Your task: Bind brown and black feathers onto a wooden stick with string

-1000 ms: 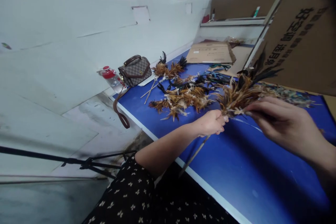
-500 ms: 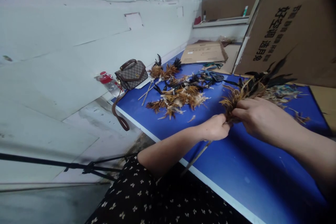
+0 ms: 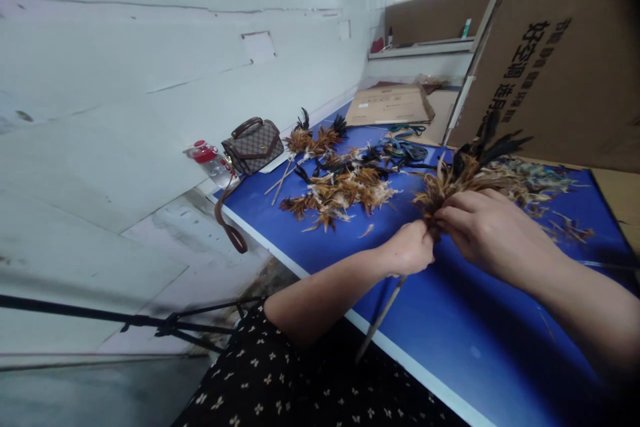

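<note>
My left hand [image 3: 409, 248] is closed round the base of a feather duster [image 3: 463, 170]. Its brown and black feathers fan out up and to the right, and its thin stick [image 3: 381, 317] slants down past the near edge of the blue table [image 3: 445, 340]. My right hand [image 3: 493, 227] pinches at the lower feathers, close beside the left one; its fingertips are partly hidden, and whether a separate feather is between them I cannot tell. Beyond the hands lies a pile of loose brown, white and black feathers [image 3: 345, 190].
Two finished-looking dusters [image 3: 315, 140] with crossed sticks lie at the back left. A brown handbag [image 3: 254, 147] and a red-capped bottle [image 3: 213, 163] stand by the wall. Greyish feathers [image 3: 535, 180] are spread behind my right hand, before a large cardboard sheet [image 3: 570, 73]. Flat cardboard [image 3: 390, 105] lies farther back.
Both hands stay on the duster. Its feathered end has tipped more upright and slightly left, and the right hand has shifted slightly left along the feathers. The view has shifted a little.
</note>
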{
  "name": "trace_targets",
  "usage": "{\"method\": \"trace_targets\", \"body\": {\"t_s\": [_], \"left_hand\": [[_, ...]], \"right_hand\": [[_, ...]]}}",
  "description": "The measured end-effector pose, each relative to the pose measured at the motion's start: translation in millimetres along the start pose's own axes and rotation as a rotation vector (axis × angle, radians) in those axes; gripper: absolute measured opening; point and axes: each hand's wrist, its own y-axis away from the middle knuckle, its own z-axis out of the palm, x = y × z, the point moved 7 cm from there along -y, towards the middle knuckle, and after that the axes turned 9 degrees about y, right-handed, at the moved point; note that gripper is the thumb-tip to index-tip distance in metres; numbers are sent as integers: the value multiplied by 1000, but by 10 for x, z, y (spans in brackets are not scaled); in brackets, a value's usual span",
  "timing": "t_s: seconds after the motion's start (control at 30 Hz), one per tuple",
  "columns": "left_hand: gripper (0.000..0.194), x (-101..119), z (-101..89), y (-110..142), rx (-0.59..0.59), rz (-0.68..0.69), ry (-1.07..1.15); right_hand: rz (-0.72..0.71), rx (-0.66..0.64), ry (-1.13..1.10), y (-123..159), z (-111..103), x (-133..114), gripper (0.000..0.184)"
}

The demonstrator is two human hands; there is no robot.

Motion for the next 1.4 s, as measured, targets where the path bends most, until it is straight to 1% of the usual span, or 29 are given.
{"method": "trace_targets", "body": {"t_s": [0.07,0.13,0.17,0.2,0.23,0.27,0.33,0.4,0.47,0.57,0.63,0.7,0.83,0.9,0.93,1.0,1.07,1.13,1.17,1.23,1.3,1.37,1.4], "left_hand": [[16,-57,-70,-41,55,-36,133],[24,-59,-152,-61,98,-63,252],[27,-35,-191,-61,113,-63,300],[31,3,-225,-53,123,-57,341],[34,53,-249,-39,126,-43,376],[38,109,-262,-19,123,-25,405],[44,225,-250,29,98,9,449],[49,344,-199,79,50,49,475],[51,466,-135,122,-2,104,483],[51,630,-52,159,-43,178,425],[47,712,-14,166,-37,192,326],[41,791,-5,174,-2,200,174],[23,1001,-71,229,145,311,-274],[15,1047,-103,248,215,339,-467],[15,1038,-118,247,243,330,-538],[22,978,-145,222,278,284,-643],[29,917,-172,184,290,247,-728],[32,905,-234,138,302,233,-786],[32,921,-289,112,315,231,-797],[31,995,-453,52,362,230,-800],[28,1102,-634,-20,389,248,-790],[24,1203,-823,-87,428,248,-771],[21,1244,-904,-114,443,244,-749]], "right_hand": [[141,238,-48,84,-158,141,19],[354,476,-72,261,-272,328,20],[464,557,-80,362,-280,414,20],[562,597,-94,451,-249,485,20],[629,596,-125,511,-182,535,19],[669,565,-169,543,-90,564,20],[691,479,-273,546,111,568,22],[689,425,-373,513,270,532,26],[675,408,-450,467,361,480,31],[619,435,-509,405,373,403,38],[602,448,-528,392,348,381,38],[614,429,-546,399,329,386,37],[643,405,-543,449,300,440,34],[644,376,-527,462,341,483,34],[645,359,-514,466,376,510,34],[643,339,-472,474,443,566,32],[642,348,-403,492,459,611,29],[634,396,-291,524,374,620,26],[625,424,-224,538,299,602,25],[598,448,-101,548,145,524,22],[555,455,-65,526,46,399,19],[472,415,-124,455,86,230,21],[416,359,-176,401,175,132,23]]}}
